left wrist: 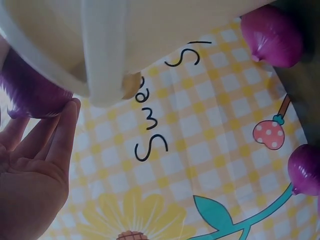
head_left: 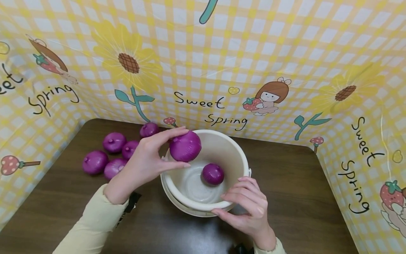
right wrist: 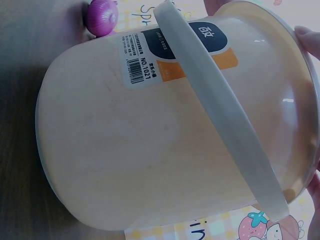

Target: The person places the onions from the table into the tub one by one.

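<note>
Yellow-checked cloth (head_left: 196,67) backs a dark wood-grain table (head_left: 291,176). Between thumb and fingers, the left hand (head_left: 147,157) pinches a glossy round purple onion (head_left: 185,147) above the left side of a cream plastic bucket (head_left: 227,150); the right hand (head_left: 248,203) pinches its near-right rim.

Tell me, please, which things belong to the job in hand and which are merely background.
Job: round purple onion in left hand; round cream plastic bucket, right hand on rim; second round purple onion inside; probably five loose purple onions.
Background: brown wood-grain table; yellow checked sheet.
</note>
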`<state>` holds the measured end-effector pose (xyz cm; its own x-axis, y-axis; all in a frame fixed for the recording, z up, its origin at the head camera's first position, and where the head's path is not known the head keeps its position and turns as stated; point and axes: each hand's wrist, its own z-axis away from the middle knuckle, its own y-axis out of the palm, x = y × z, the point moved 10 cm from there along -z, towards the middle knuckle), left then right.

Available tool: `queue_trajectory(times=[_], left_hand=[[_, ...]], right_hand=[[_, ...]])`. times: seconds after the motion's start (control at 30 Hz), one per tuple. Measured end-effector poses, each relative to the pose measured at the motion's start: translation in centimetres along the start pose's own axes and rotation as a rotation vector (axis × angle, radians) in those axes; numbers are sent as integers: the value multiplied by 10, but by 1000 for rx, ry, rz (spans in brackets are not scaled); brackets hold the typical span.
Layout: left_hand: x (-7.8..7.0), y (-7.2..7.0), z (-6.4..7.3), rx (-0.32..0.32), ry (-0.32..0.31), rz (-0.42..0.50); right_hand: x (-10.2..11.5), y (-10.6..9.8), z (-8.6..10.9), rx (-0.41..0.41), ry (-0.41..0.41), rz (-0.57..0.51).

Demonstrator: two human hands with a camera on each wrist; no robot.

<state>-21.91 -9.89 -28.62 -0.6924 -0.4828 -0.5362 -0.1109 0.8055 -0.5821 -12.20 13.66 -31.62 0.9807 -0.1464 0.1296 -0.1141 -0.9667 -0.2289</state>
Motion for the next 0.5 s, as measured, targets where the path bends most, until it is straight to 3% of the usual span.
queue_trajectory(times=[0.5], left_hand=[[15,23,4,100,-80,38]], right_hand=[[0,0,0,0,-2,-6]])
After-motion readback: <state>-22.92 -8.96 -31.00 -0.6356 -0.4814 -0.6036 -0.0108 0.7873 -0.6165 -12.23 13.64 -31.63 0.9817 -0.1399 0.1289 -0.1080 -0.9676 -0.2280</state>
